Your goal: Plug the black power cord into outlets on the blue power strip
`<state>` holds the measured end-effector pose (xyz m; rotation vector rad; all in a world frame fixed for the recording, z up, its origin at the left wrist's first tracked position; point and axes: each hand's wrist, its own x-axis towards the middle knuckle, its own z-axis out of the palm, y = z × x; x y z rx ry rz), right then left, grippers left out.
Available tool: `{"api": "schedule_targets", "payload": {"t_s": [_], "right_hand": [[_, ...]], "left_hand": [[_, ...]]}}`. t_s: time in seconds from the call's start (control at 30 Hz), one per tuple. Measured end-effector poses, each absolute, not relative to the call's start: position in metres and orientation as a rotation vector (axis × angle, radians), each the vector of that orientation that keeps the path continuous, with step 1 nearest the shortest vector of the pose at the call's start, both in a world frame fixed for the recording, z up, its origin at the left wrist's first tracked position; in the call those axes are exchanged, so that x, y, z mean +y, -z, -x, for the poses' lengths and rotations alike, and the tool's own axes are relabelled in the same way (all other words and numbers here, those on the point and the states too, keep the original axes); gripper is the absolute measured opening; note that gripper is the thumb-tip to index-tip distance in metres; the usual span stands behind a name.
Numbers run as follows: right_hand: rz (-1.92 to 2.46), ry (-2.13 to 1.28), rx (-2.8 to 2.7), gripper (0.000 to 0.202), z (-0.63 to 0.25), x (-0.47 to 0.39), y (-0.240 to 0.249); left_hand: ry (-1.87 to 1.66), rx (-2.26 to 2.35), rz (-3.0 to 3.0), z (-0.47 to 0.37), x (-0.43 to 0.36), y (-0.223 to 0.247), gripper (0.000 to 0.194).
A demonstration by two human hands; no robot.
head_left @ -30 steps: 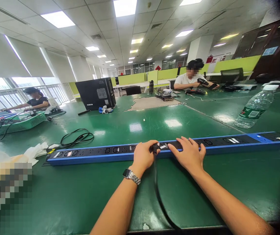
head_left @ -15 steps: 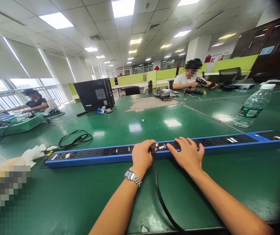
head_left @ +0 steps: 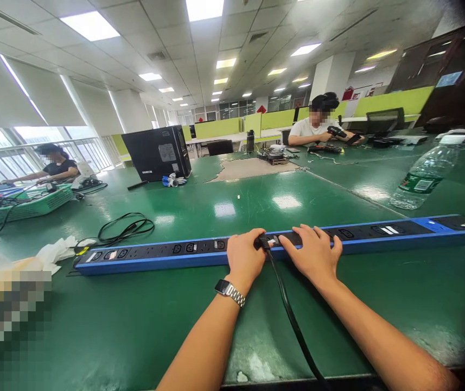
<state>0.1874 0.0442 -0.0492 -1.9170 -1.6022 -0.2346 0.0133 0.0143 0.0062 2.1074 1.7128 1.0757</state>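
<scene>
A long blue power strip [head_left: 154, 263] with a black socket face lies across the green table. My left hand [head_left: 245, 255], with a metal-band watch [head_left: 230, 292] on its wrist, grips a black power plug [head_left: 263, 242] at the strip's sockets. Whether the plug's pins sit inside a socket is hidden. From the plug a black cable [head_left: 289, 309] runs down over the near table edge. To the right of the plug, my right hand [head_left: 317, 252] rests on the strip with its fingers spread, holding nothing.
A water bottle [head_left: 425, 176] stands behind the strip at right. At left lie a coiled black cable [head_left: 124, 231] and a green basket [head_left: 49, 203] of cords. A black computer case [head_left: 154, 155] stands farther back. Two people sit across the table.
My left hand has shifted slightly right along the strip with the plug, and the cable has swung right. My right hand stays spread on the strip. The view has moved slightly.
</scene>
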Motion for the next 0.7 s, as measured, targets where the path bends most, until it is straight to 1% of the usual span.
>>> {"api": "schedule_targets", "payload": {"t_s": [0.17,0.27,0.37,0.5,0.7], "right_hand": [[1.915,0.222,-1.589,0.061,-0.186,0.044,0.049],[1.900,0.235,-1.585,0.062,-0.186,0.043,0.048],[1.888,0.229,-1.586,0.061,-0.186,0.042,0.048],[1.892,0.226,-1.584,0.059,-0.186,0.042,0.048],[1.893,0.231,-1.610,0.060,-0.187,0.042,0.047]], "left_hand": [[-1.011,1.679,-2.094,-0.011,0.013,-0.012,0.026],[-0.948,1.749,-2.108,-0.010,0.010,-0.015,0.028],[-0.983,1.830,-2.102,-0.013,0.004,-0.014,0.026],[-1.043,1.777,-2.124,-0.019,0.000,-0.010,0.024],[-0.871,1.781,-2.219,-0.023,0.006,-0.020,0.026]]}}
